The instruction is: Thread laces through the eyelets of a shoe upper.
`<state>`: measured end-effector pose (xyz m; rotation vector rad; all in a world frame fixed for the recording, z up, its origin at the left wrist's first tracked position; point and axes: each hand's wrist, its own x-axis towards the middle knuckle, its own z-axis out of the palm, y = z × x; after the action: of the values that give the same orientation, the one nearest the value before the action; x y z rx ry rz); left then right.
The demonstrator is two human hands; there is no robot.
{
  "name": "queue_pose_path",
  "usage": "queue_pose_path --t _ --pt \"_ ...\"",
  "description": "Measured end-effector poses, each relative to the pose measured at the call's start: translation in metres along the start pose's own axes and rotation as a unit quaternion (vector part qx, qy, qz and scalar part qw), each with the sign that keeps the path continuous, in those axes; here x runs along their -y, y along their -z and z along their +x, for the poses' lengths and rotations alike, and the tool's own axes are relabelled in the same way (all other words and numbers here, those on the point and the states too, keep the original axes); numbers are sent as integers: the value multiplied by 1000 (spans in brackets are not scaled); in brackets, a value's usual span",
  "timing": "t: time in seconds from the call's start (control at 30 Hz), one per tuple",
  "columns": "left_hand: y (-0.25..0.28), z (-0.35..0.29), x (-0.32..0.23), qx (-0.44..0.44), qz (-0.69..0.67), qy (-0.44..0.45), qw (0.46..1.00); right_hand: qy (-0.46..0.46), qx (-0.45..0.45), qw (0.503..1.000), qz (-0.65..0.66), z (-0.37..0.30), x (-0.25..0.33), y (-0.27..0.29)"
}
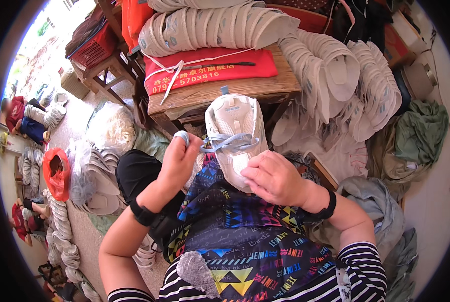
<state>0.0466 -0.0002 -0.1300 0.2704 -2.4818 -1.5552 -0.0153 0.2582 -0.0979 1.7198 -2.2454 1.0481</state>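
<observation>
A cream shoe upper [235, 113] rests toe toward me over my apron-covered lap, its heel end against the wooden bench's edge. Pale blue-grey shoelace [230, 142] crosses its front in loose loops. My left hand [177, 163], to the left of the upper, is closed on the lace, with a band of it round a fingertip. Bent fingers of my right hand [275, 177] press together at the right side of the toe, gripping the upper there; whether a lace end is also between them is hidden.
On the wooden bench [195, 103] lie a red cloth [225, 73], white cord and a thin dark tool [217, 65]. Stacked uppers [205, 30] stand behind, and more bundles [330, 75] hang at the right. A red bag [56, 173] and plastic-wrapped uppers [97, 176] occupy the left floor.
</observation>
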Motion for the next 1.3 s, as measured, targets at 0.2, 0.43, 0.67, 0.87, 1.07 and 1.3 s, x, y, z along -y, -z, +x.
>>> queue_pose_path --t 0.2,0.43,0.67,0.87,1.07,1.3 --pt "36 39 -90 62 -289 -34 955 17 19 998 -55 0 5 -9" --pt "83 83 -178 188 -486 -234 821 29 42 995 -81 1 15 -5" --pt "48 58 -190 126 -425 -225 868 -96 -29 994 40 17 0 -9" --pt "48 51 -184 52 -399 -145 904 -199 20 924 325 77 -15 3" --pt "127 60 -66 14 -621 -16 783 -222 -103 756 607 88 -62 55" --pt "180 26 55 -161 -695 139 687 -218 -249 643 690 58 -84 121"
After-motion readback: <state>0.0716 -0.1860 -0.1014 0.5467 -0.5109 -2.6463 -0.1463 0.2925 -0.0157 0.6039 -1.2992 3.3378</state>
